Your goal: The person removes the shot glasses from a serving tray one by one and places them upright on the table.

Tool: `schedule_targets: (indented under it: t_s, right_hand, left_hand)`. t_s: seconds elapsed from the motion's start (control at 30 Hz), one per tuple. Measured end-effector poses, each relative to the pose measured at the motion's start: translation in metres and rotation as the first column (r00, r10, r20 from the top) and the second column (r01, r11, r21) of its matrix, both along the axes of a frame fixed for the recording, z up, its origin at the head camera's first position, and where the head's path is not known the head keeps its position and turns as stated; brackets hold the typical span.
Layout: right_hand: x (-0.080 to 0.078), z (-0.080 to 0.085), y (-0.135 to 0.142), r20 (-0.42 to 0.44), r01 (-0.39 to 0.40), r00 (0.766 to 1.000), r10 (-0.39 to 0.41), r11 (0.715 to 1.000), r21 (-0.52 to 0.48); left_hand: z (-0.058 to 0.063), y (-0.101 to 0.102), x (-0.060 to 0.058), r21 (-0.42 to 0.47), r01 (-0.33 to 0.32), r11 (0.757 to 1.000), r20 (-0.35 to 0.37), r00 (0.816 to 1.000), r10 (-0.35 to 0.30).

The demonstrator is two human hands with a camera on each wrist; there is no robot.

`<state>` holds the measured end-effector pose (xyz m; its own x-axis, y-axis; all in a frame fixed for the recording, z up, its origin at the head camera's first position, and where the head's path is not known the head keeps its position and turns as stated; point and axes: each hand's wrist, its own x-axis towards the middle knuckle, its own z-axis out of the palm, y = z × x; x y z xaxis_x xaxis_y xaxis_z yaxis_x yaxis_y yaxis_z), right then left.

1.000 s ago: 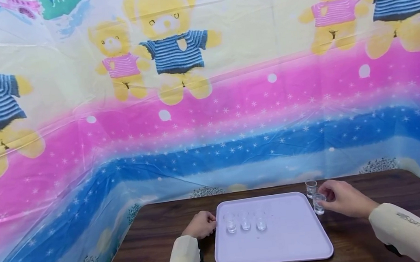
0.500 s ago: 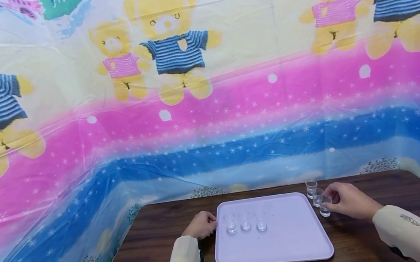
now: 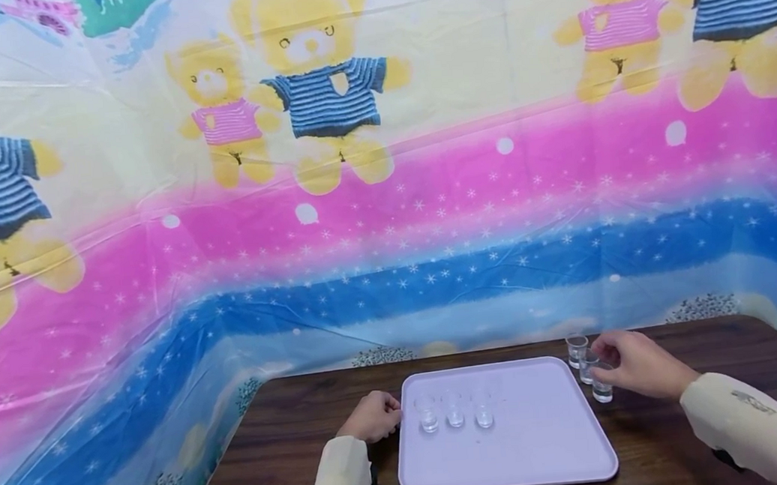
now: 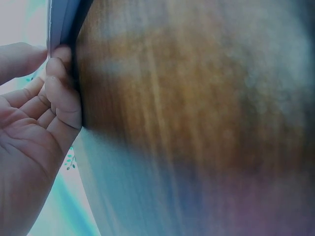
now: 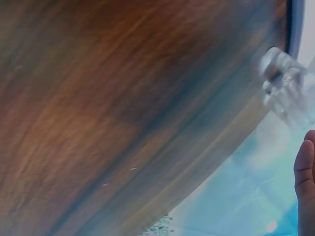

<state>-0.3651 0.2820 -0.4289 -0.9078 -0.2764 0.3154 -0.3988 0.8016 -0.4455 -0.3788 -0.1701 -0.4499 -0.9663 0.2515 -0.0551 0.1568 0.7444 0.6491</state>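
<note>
My left hand (image 3: 372,416) pinches the left rim of the lilac tray (image 3: 512,459); in the left wrist view the thumb and curled fingers meet at the tray's edge (image 4: 58,24). Three small clear shot glasses (image 3: 455,417) stand upright in a row on the tray's left part. Beyond its far right corner, three more shot glasses (image 3: 577,351) stand close together on the table. Over these reaches my right hand (image 3: 641,366), its thumb and fingertips overlapping the nearer glasses in the head view. The right wrist view shows its fingers (image 5: 305,164) apart from the glass cluster (image 5: 283,81).
The tray lies on a dark wood-grain table (image 3: 294,437). Behind the table hangs a cloth backdrop (image 3: 454,215) printed with teddy bears and snowflakes. The table's far edge runs close behind the right-hand glasses.
The right hand brought a glass rightward and nearer, stood it beside two others, then let go and shifted slightly left. The left hand stays at the tray rim.
</note>
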Motion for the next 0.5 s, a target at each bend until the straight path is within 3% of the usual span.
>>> schedule_targets:
  t_s: [0.23, 0.5]
  right_hand:
    - [-0.004, 0.005, -0.024, -0.017, -0.066, 0.998, 0.065, 0.997, -0.029]
    - [-0.004, 0.009, -0.059, -0.046, -0.137, 0.990, 0.137, 0.991, 0.002]
  left_hand:
    - [-0.001, 0.000, -0.001, -0.001, -0.002, 1.000, -0.001, 1.000, 0.002]
    - [-0.001, -0.001, -0.001, 0.006, -0.011, 1.000, 0.015, 1.000, 0.011]
